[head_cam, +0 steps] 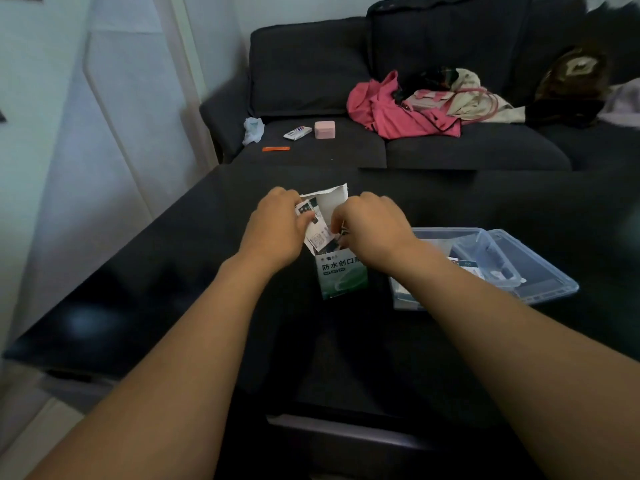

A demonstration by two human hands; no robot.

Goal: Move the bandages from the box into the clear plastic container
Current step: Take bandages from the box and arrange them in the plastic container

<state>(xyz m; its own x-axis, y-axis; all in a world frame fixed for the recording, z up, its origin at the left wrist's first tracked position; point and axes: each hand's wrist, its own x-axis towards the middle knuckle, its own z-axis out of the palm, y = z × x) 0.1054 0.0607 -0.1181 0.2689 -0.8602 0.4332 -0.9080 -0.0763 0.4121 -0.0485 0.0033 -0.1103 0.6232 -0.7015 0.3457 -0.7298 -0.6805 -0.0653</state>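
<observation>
Head view: a green-and-white cardboard bandage box [341, 277] is stood upright on the glossy black table [173, 271], its top flap raised. Its upper left side is gripped by the left hand [277, 230]; wrapped bandages [317, 233] at its mouth are pinched by the right hand [372, 230]. Just right, a clear plastic container [485, 261] is seen.

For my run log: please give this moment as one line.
stage: unloading | both hands at open box | bandages partly out | container right, open
</observation>
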